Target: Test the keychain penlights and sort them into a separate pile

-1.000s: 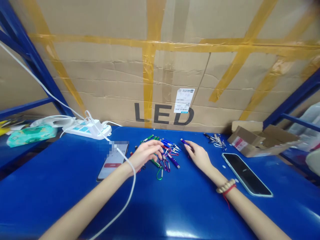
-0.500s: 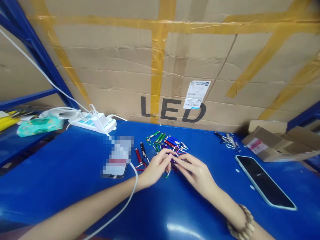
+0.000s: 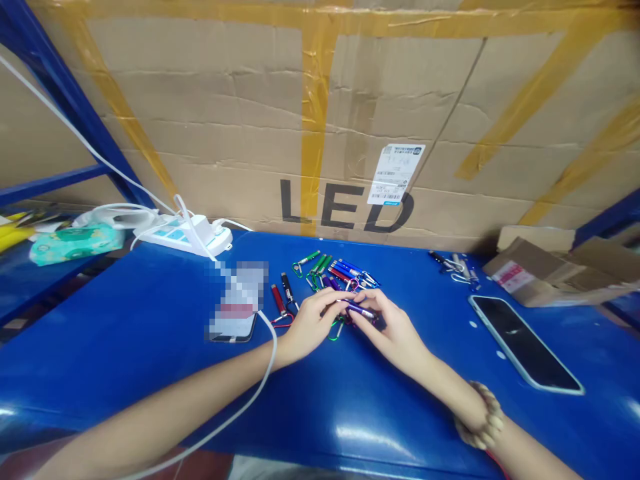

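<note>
A slim purple metal tube, looking like a keychain flashlight (image 3: 361,309), is held level between both hands above the blue table. The fingertips of my left hand (image 3: 314,325) pinch its left end. My right hand (image 3: 397,332) has thumb and fingers closed around its right end. Just beyond lie similar tubes with carabiner clips: green ones (image 3: 320,264), blue ones (image 3: 350,268) and others partly hidden by my fingers. Left of my left hand rest a red tube (image 3: 277,299) and a black tube (image 3: 287,287). A green carabiner (image 3: 337,329) shows beneath the hands.
A phone with a cable (image 3: 235,331) lies left, partly blurred; the white cable crosses my left forearm. A power strip (image 3: 193,239) stands behind it. To the right are another phone (image 3: 525,343), an open carton (image 3: 540,270) and several dark and silver tubes (image 3: 456,265). A large cardboard box (image 3: 240,133) walls the back.
The purple tube now shows level between my hands, where it was mostly covered by fingers. My right fingers have curled more around it. The whole view has shifted slightly.
</note>
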Motion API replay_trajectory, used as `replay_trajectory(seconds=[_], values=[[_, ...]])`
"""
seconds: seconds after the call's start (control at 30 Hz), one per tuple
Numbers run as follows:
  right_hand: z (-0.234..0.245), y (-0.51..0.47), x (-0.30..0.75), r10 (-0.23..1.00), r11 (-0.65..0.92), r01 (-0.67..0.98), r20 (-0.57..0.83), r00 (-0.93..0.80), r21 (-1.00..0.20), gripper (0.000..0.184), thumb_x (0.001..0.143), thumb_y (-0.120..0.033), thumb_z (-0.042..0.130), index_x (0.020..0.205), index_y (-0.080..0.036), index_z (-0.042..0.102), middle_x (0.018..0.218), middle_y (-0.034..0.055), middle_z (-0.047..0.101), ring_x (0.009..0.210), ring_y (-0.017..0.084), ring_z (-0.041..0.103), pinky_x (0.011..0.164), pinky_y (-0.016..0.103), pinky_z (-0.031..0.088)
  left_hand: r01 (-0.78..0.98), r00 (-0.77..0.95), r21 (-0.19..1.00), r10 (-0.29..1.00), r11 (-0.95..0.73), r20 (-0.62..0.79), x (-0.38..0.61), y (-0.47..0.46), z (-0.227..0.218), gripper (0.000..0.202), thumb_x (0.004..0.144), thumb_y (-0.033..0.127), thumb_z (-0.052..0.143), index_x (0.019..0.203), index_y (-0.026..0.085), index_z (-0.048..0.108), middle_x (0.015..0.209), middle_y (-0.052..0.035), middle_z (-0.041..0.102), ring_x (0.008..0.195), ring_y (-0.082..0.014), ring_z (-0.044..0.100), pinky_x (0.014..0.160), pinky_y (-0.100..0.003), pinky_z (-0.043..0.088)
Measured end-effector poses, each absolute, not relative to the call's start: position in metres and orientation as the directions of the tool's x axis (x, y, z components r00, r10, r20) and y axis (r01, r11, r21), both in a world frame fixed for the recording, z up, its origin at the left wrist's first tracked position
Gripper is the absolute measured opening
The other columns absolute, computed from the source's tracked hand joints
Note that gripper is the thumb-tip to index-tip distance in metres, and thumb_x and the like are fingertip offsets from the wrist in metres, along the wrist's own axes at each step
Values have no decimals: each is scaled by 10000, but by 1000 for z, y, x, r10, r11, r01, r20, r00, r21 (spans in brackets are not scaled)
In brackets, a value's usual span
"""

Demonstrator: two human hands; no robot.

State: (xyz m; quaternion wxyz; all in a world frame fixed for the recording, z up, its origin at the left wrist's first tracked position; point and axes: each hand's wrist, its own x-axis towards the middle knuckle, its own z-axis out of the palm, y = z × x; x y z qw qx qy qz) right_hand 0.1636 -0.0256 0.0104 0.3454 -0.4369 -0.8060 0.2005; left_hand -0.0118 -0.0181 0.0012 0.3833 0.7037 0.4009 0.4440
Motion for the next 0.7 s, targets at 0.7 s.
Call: replay_trajectory(seconds=[0.7], values=[[8, -30, 155, 815, 563, 582, 278, -509, -587, 331, 951, -359, 376, 818, -197, 632, 703, 19, 681, 638, 173, 613, 668, 307, 474, 129, 51, 965, 973, -228, 224, 0, -32, 0, 193, 834, 328, 545, 852, 154, 628, 810, -44, 609, 753, -166, 563, 702, -282, 437]])
